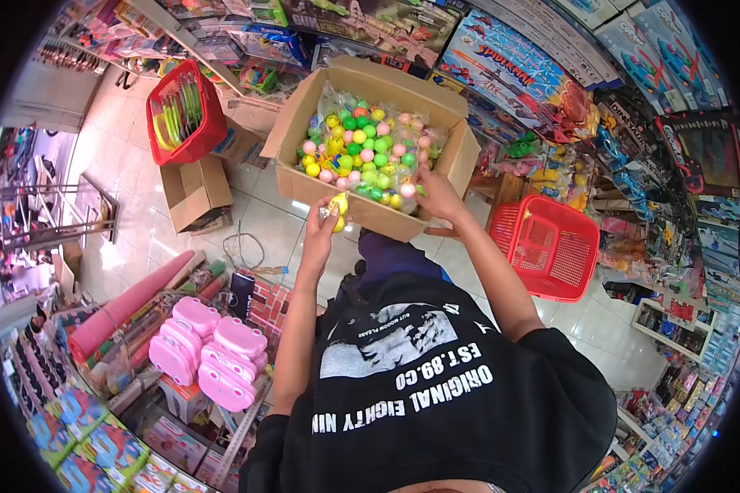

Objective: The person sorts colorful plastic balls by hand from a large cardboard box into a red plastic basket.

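Yellow toy (339, 209) sits pinched in the left hand (321, 226), whose fingers are closed around it just in front of the near wall of the cardboard box (386, 222). The toy is small and partly covered by the fingers, so its exact shape cannot be told. The box stands open, flaps spread, and is filled with plastic balls (362, 148) in green, pink, yellow and orange, packed in clear bags.

The right hand (437, 195) reaches over the same near edge, at the right corner, with its fingers curled down onto the bagged balls (a pink ball lies just beside the fingertips); whether it actually grips anything cannot be told. The two hands are near each other, the yellow toy between them and slightly lower.

To the right of the box, on the tiled floor, stands a red basket (551, 246). A second red basket (210, 131) sits to the left of the box, holding green and yellow items. Below it lies a smaller cardboard carton (193, 193). Lower left, a stack of pink cases (210, 349) rests beside a pink roll (127, 308). Boxed toys line the shelves behind the box.
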Action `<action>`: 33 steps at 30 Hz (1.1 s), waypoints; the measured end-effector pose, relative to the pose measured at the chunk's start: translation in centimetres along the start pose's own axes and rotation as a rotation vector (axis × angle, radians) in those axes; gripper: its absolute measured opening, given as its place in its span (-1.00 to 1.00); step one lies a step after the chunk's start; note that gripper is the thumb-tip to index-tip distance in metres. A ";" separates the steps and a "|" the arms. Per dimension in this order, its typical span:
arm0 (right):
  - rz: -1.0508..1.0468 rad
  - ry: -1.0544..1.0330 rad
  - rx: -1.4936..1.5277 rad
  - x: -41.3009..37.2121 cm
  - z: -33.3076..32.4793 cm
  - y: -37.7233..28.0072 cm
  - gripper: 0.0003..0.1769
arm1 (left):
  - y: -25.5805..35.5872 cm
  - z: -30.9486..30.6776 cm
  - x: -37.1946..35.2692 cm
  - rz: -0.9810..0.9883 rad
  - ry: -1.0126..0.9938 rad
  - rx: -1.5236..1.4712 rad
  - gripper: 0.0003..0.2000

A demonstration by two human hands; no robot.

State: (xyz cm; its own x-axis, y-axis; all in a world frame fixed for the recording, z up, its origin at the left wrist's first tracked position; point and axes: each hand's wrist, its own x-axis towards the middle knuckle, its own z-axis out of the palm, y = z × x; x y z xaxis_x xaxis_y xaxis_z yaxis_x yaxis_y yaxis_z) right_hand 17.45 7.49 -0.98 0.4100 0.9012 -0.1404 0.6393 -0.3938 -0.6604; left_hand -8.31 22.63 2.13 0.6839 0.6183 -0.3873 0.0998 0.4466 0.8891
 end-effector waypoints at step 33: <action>0.788 0.103 0.010 1.1 6.1 -3.2 -0.76 | -4.9 6.1 17.0 -0.085 -1.008 1.091 -0.62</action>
State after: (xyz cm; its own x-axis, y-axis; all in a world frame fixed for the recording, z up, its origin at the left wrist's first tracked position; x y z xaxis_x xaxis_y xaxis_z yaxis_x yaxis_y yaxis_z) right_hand 11.82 10.82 -3.52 0.7974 0.3364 -0.5009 0.1301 -0.9065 -0.4016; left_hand 7.22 26.97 -7.29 0.8026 -0.2846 -0.5242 0.3317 -0.5174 0.7889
